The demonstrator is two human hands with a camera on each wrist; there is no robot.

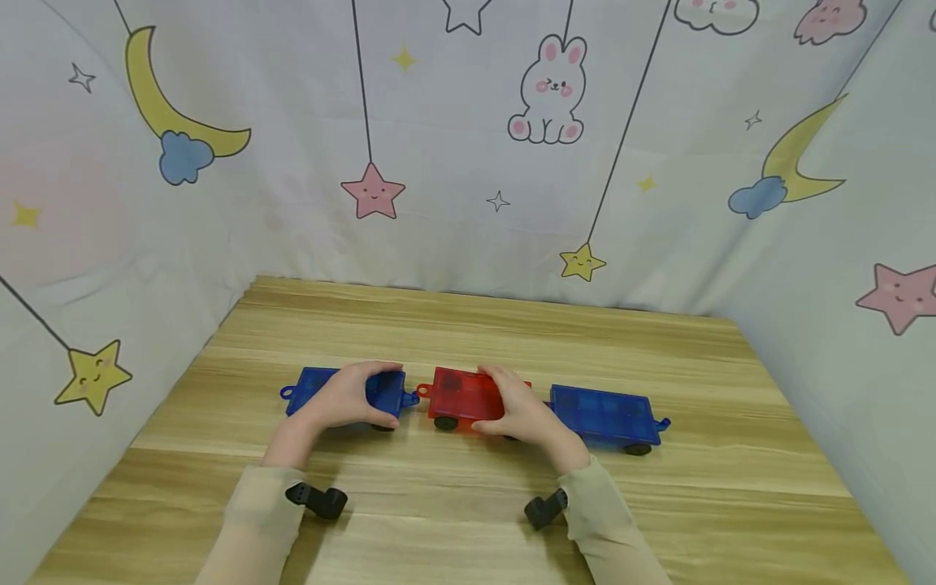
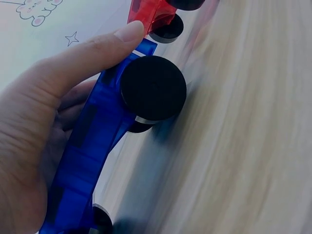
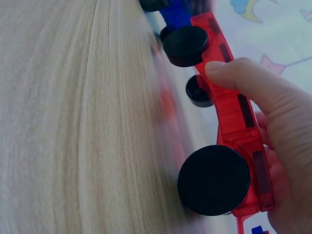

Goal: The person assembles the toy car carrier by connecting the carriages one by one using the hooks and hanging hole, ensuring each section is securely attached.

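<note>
Three see-through toy wagons with black wheels stand in a row on a wooden table (image 1: 439,496). My left hand (image 1: 338,400) holds the left blue wagon (image 1: 386,392) across its width, the thumb on the near side. In the head view, the middle, red wagon (image 1: 462,393) is gripped by my right hand (image 1: 521,410), its thumb (image 3: 234,75) along the near side. The blue hook (image 1: 410,399) meets the red ring (image 1: 423,391); I cannot tell whether they are linked. To the right stands another blue wagon (image 1: 603,413), its joint with the red one partly hidden by my hand.
A white cloth (image 1: 453,236) printed with stars, moons and a rabbit hangs behind the table and along both sides. Small black cameras (image 1: 326,502) sit on both wrists. The right blue wagon's free hook (image 1: 662,424) points toward the table's right side.
</note>
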